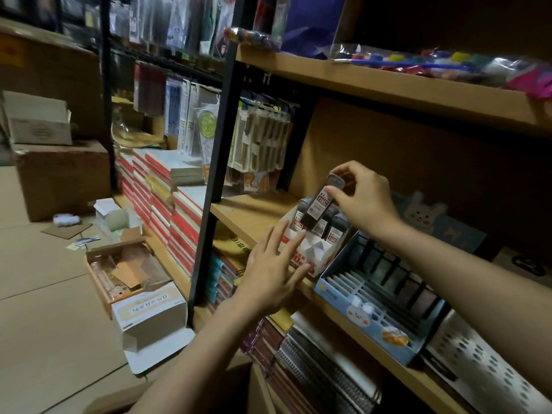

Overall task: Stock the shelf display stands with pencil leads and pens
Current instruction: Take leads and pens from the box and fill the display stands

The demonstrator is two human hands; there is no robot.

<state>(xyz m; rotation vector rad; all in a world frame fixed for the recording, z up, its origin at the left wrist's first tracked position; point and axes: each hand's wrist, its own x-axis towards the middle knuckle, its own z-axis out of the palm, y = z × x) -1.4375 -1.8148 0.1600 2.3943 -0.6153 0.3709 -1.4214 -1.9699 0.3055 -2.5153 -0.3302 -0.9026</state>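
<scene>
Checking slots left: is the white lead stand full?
Not full: white stand shows an empty front compartment; lead cases fill the back.

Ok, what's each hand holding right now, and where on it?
The right hand pinches a pencil lead case by its top cap end. The left hand holds nothing; its open fingers rest against the white display stand.

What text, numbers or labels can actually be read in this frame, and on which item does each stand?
"0.7": on the label of the lead case pinched by the right hand.
Red print on the white display stand, by the left hand: too blurred to read.
Characters on the white carton on the floor: not legible.
Print on the yellow box under the shelf: not legible.
</scene>
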